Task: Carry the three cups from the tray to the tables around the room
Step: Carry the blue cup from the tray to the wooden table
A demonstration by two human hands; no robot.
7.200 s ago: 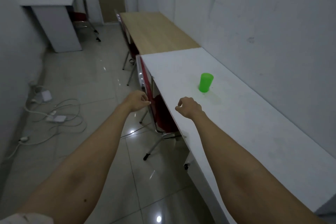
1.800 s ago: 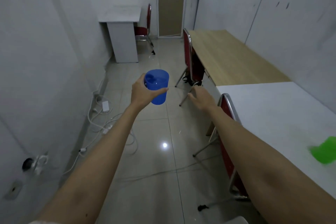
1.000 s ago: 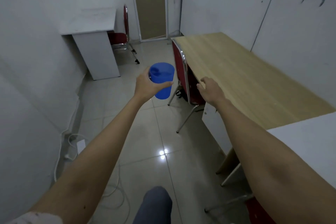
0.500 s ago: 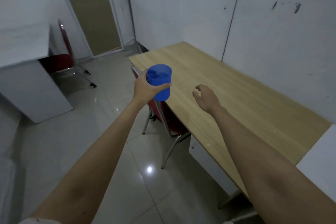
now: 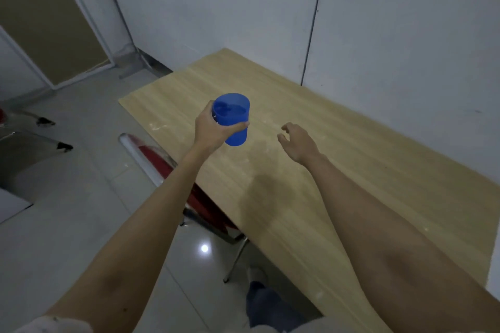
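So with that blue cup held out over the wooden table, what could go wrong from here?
The left hand grips the blue cup from one side only, above the wooden table, so it might slip or tip when set down. It hangs fairly near the table's front edge, above the red chair; placed there, it could get knocked off. The right hand is empty and could steady it.

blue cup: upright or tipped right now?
Upright. The blue cup has its open rim facing up, base down, gripped at the side by the left hand over the wooden table.
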